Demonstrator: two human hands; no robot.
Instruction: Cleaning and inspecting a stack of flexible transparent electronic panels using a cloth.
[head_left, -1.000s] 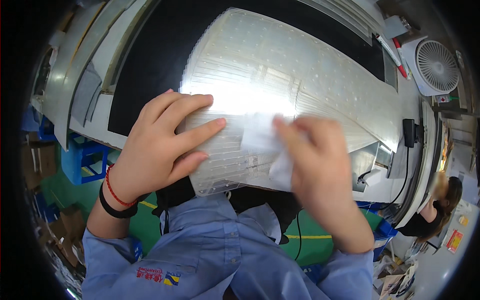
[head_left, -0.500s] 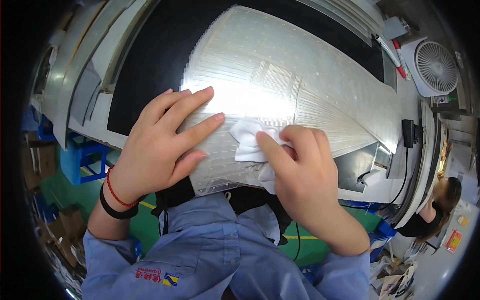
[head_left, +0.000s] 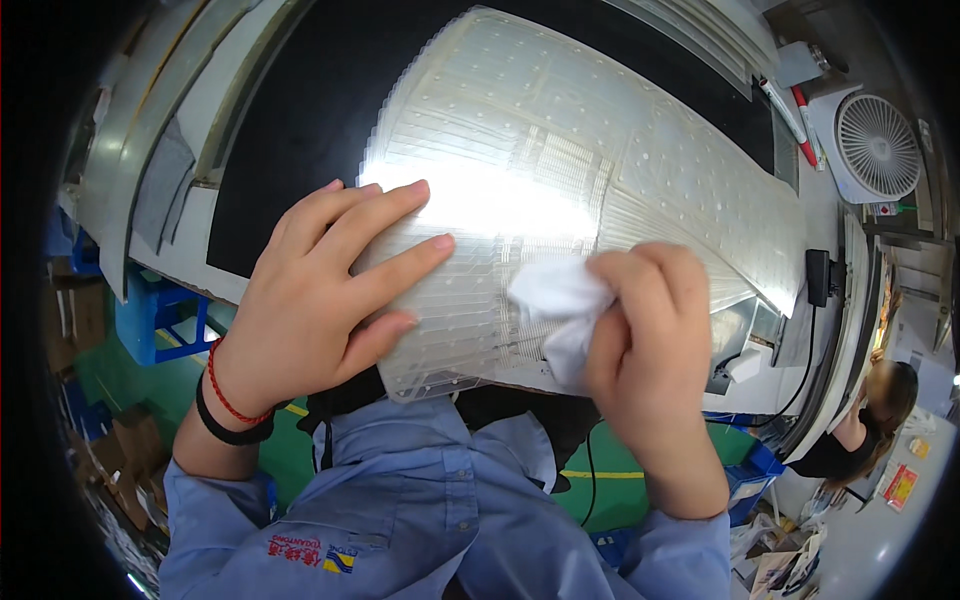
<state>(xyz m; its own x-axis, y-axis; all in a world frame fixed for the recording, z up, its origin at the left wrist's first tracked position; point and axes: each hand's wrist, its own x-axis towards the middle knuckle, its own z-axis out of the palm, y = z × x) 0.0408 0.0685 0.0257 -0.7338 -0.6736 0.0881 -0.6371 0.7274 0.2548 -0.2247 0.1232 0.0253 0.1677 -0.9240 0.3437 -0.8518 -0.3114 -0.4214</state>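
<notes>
Thin, translucent plastic sheets (head_left: 560, 90) lie fanned out in an overlapping stack on a black work surface. Rows of small dots mark them, and a bright glare sits across the middle. My left hand (head_left: 320, 285) rests on the sheets' left edge with its fingers spread, holding nothing. In my right hand (head_left: 650, 330) is a bunched white cloth (head_left: 560, 290), pinched between thumb and fingers over the near part of the stack. The right hand and cloth are slightly blurred.
A white fan (head_left: 875, 145) stands at the far right beside red and white markers (head_left: 803, 125). Below it is a black power adapter (head_left: 818, 278) with a cable. A blue stool (head_left: 160, 315) stands left of the table. Another person (head_left: 865, 425) is at the right.
My right hand has moved rightward and slightly nearer with the white cloth, across the sheets. The left hand stays almost where it was.
</notes>
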